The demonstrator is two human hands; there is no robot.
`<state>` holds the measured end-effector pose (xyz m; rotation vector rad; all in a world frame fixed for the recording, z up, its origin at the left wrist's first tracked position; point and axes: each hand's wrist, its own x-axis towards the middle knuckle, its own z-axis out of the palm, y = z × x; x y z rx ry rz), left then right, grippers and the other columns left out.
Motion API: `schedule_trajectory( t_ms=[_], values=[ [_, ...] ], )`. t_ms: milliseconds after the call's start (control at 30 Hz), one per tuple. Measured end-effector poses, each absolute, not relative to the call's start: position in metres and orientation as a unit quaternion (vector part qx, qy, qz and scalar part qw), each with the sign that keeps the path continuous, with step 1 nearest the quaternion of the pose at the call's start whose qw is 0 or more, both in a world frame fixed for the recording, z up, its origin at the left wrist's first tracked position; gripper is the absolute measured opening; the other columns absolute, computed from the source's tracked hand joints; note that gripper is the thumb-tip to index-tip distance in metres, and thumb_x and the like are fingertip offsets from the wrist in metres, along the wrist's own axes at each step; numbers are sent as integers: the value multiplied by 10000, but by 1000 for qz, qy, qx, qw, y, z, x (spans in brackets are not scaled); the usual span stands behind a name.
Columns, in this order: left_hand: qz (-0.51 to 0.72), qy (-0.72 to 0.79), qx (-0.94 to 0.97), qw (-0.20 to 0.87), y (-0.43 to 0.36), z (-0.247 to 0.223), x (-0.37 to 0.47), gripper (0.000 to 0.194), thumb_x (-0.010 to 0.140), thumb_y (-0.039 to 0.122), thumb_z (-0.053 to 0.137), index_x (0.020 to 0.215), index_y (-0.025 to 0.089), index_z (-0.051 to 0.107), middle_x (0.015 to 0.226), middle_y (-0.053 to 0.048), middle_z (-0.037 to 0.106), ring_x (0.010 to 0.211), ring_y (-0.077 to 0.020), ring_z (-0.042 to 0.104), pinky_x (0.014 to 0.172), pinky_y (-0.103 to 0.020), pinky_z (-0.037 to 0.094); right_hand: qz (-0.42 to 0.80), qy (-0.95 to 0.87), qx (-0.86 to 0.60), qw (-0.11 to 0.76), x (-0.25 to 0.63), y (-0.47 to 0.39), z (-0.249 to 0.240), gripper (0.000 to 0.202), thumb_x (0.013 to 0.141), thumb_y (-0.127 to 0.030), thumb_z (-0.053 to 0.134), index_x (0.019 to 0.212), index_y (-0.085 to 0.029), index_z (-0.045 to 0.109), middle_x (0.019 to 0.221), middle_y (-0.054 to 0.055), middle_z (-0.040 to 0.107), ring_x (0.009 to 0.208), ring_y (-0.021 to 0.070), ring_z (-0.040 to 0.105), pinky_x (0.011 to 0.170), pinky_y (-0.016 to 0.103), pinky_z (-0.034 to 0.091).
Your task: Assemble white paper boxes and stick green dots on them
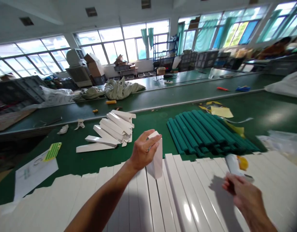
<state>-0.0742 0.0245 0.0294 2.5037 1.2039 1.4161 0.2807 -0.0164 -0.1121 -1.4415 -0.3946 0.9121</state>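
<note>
My left hand (145, 149) is closed around the upper end of a narrow white box (158, 162), thumb and fingers on its sides. This box stands upright over a row of long white boxes (187, 193) laid side by side across the front. To the right, my right hand (246, 195) is slightly blurred, its fingers curled together in a pinch above the row. Whatever is between those fingertips, if anything, cannot be made out. Just beyond them is a tape dispenser (243, 163) with a yellow hub; whether the fingers touch it is unclear.
Loose white folded pieces (112, 129) lie in a pile left of centre. Green ribbed strips (199, 132) are stacked to the right. A printed sheet (34, 174) and a yellow-green card (52, 151) lie at left. Behind runs another green table (162, 93) with crumpled sacks (121, 88).
</note>
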Motion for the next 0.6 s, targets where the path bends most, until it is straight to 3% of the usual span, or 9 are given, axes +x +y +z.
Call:
schedule_trajectory(
  t_ms=[100, 267, 433, 600],
  values=[
    [445, 389, 807, 2, 23, 29, -69, 284, 896, 208, 517, 1139, 182, 663, 1213, -140, 603, 1120, -216, 598, 913, -358, 538, 524, -264, -520, 621, 208, -14, -52, 256, 605, -292, 821, 726, -161, 638, 589, 1, 598, 423, 97, 521, 383, 213, 499],
    [455, 391, 800, -15, 18, 28, -58, 378, 889, 202, 512, 1263, 160, 544, 1205, -147, 621, 1152, -234, 582, 964, -395, 520, 609, -395, -378, 575, 109, -10, 35, 233, 759, -348, 743, 702, -153, 630, 561, -5, 590, 424, 83, 506, 416, 203, 452],
    [470, 417, 778, -1, 14, 23, -56, 633, 894, 211, 494, 1459, 138, 217, 1336, -188, 537, 1165, -235, 590, 929, -366, 540, 608, -415, -371, 566, 82, -2, 44, 274, 757, -378, 739, 672, -143, 626, 549, -2, 597, 387, 70, 474, 373, 182, 398],
    [467, 422, 777, -3, 12, 20, -53, 658, 901, 202, 462, 1476, 159, 144, 1393, -193, 487, 1190, -242, 576, 927, -368, 541, 609, -400, -401, 555, 83, 2, 43, 306, 701, -383, 773, 623, -134, 613, 518, 8, 605, 341, 70, 457, 320, 176, 369]
  ],
)
